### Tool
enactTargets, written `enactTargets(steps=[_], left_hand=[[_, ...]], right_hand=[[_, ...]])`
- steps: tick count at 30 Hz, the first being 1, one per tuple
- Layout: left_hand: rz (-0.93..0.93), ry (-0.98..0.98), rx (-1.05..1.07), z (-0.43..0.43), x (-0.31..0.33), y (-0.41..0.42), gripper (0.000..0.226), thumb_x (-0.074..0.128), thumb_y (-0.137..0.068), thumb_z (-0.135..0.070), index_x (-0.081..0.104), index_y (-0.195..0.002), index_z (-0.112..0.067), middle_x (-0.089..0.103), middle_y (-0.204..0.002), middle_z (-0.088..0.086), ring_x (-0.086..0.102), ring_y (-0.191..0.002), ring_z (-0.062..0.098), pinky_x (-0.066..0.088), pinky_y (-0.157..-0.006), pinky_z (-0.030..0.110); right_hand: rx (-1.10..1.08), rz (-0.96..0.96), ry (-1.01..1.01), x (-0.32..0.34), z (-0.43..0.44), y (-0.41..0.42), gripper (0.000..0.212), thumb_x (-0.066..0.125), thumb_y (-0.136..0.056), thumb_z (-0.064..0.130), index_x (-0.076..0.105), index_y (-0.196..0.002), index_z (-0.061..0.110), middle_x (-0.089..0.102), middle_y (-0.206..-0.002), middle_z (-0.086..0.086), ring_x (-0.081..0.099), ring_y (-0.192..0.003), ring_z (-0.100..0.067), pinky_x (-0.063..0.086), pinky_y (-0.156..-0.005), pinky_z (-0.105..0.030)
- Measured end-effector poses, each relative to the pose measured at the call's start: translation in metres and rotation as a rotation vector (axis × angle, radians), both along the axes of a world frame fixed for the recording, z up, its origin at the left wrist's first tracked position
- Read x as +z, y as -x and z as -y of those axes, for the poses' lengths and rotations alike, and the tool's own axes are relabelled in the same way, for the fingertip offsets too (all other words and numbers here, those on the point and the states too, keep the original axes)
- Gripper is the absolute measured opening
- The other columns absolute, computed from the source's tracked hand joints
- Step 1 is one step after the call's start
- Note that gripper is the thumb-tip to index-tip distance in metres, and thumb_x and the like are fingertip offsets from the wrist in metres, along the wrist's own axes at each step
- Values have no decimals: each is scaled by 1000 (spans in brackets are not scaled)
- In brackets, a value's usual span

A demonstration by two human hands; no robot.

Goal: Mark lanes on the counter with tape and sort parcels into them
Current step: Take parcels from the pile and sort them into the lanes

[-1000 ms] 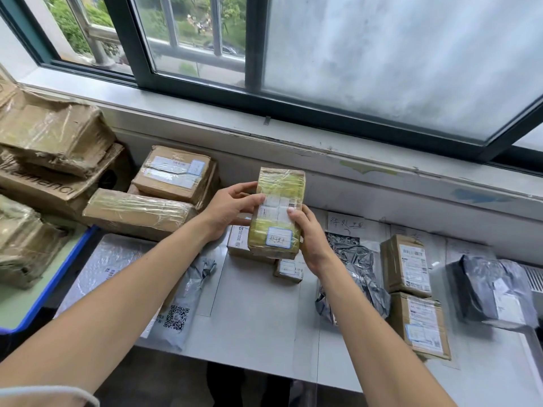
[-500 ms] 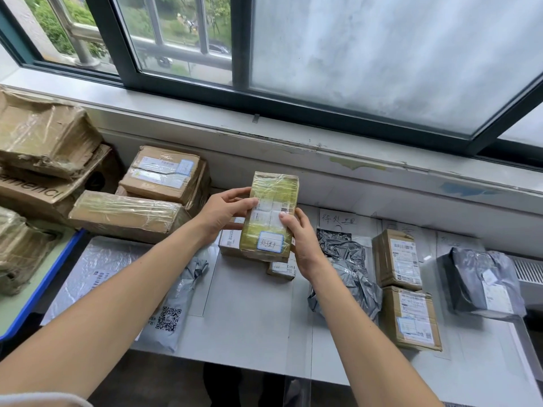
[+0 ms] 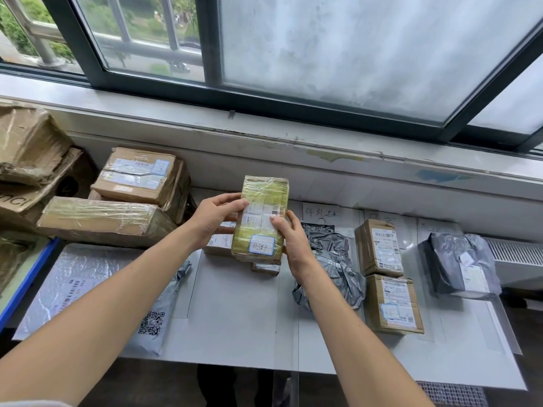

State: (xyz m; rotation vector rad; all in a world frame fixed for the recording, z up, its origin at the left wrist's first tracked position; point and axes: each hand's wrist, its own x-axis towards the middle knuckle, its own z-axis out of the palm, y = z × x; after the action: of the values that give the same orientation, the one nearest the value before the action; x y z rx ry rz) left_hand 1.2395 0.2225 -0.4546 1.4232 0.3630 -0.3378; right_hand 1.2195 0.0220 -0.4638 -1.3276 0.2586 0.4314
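I hold a yellow-green taped parcel point(image 3: 261, 210) upright above the white counter point(image 3: 235, 312), its shipping label and a small handwritten sticker facing me. My left hand point(image 3: 213, 220) grips its left side and my right hand point(image 3: 293, 239) its right side. Under it lie two small boxes point(image 3: 219, 245), partly hidden. Thin tape lines point(image 3: 298, 333) split the counter into lanes with handwritten paper labels point(image 3: 320, 213) at the back. One lane holds a grey crumpled bag point(image 3: 335, 265), another two brown boxes point(image 3: 379, 248), another a grey bag parcel point(image 3: 461, 265).
Large brown boxes point(image 3: 138, 177) are stacked at the left against the wall, with more on a blue-edged table point(image 3: 26, 277). A silver mailer point(image 3: 82, 277) and a grey QR-coded mailer point(image 3: 152, 318) lie at the counter's left. A window sill runs behind.
The parcel stays in both hands, tilted slightly further to the right. The view has shifted a little; the parcels on the counter have not moved.
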Motion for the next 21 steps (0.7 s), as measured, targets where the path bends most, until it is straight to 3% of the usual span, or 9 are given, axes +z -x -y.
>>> enactTargets(steps=[5, 9, 11, 13, 15, 21], left_hand=[[10, -8, -10, 8, -3, 0, 34, 77, -81, -33, 71, -113, -25, 76, -102, 2, 70, -91, 19, 57, -66, 32], [-106, -28, -106, 16, -9, 5, 42, 69, -84, -49, 65, -120, -28, 73, -110, -1, 67, -107, 19, 55, -89, 41], [-218, 11, -170, 20, -14, 14, 48, 67, -80, -59, 68, -115, -26, 73, -109, 2, 69, -101, 20, 57, -82, 38], [-283, 47, -225, 21, -22, 25, 53, 70, -75, -62, 70, -112, -24, 74, -106, 3, 72, -95, 21, 58, -73, 34], [-309, 69, -276, 21, -32, 36, 57, 72, -74, -61, 67, -116, -23, 74, -109, 3, 72, -99, 23, 59, -75, 36], [-327, 56, -320, 10, -49, 51, 67, 76, -67, -64, 63, -122, -28, 73, -113, 3, 70, -102, 20, 58, -79, 42]], right_hand=[[-4, 0, 2, -6, 9, 2, 71, 70, -77, 35, 41, -140, 20, 65, -125, -5, 71, -97, -12, 56, -66, -20], [39, -8, 13, -12, 13, 5, 66, 68, -80, 35, 45, -139, 17, 65, -126, -6, 70, -102, -14, 55, -69, -20], [55, -28, 17, -21, 14, 11, 62, 67, -82, 35, 48, -137, 16, 68, -123, -5, 70, -104, -17, 57, -73, -26], [49, -77, 16, -35, 17, 20, 63, 67, -82, 33, 47, -139, 15, 69, -122, -7, 68, -107, -21, 57, -87, -37], [60, -127, 11, -50, 19, 32, 66, 68, -80, 33, 47, -139, 14, 69, -122, -9, 67, -109, -25, 53, -97, -45], [99, -187, 16, -68, 14, 48, 70, 69, -77, 36, 46, -140, 18, 70, -120, -6, 68, -108, -24, 52, -98, -49]])
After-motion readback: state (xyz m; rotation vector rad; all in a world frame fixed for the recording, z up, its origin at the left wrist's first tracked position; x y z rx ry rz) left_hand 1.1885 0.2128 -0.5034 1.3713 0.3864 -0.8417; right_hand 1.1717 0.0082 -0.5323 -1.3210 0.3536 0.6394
